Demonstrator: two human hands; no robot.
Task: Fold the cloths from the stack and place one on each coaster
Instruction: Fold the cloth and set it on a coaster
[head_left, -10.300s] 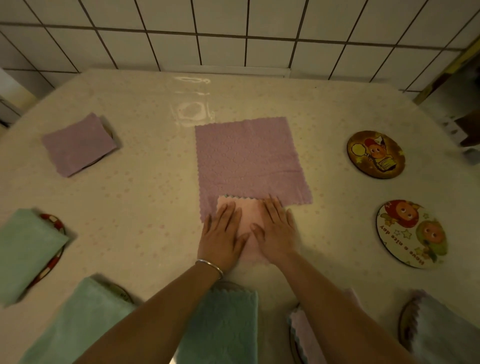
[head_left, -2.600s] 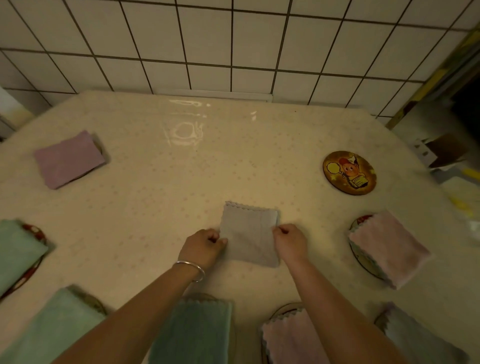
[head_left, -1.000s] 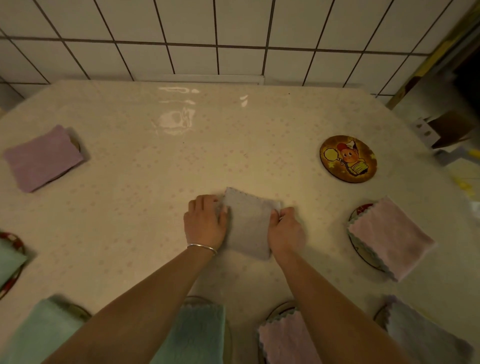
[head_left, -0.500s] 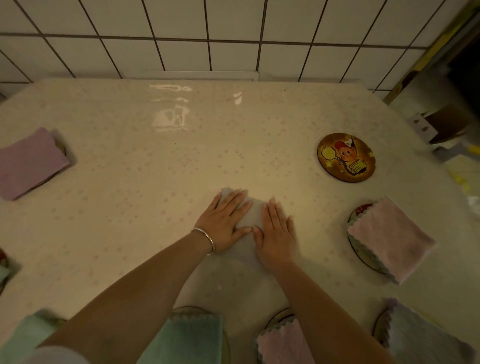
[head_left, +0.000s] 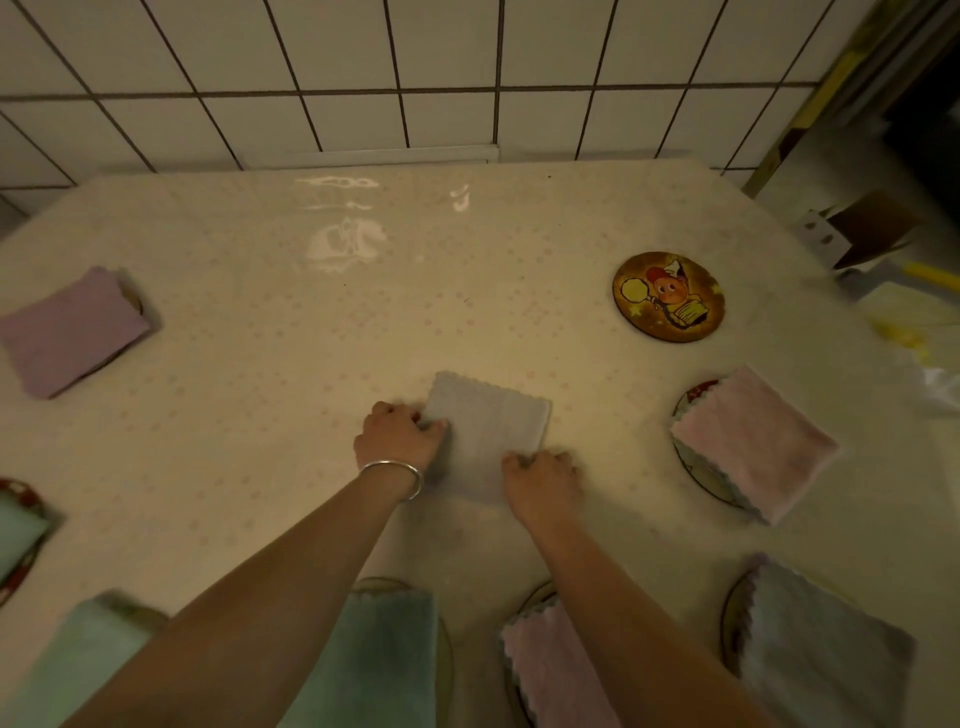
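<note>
A folded grey cloth (head_left: 488, 426) lies on the table's middle. My left hand (head_left: 397, 436) pinches its left edge and my right hand (head_left: 540, 475) grips its near right corner. A round brown cartoon coaster (head_left: 668, 296) sits bare at the far right. Other coasters carry folded cloths: a pink cloth (head_left: 753, 441) at the right, a grey cloth (head_left: 815, 644) at the near right, a pink cloth (head_left: 550, 670) below my right arm, a teal cloth (head_left: 384, 654) between my arms, a purple cloth (head_left: 72, 332) at the far left.
More teal cloths on coasters lie at the left edge (head_left: 15, 535) and the near left (head_left: 88, 654). The table (head_left: 311, 338) meets a white tiled wall (head_left: 415, 78) at the back. Boxes and clutter (head_left: 872, 234) stand beyond the right edge.
Both hands were flat, pressing the grey cloth half a second ago. Now they have drawn apart and grip its left edge and near right corner.
</note>
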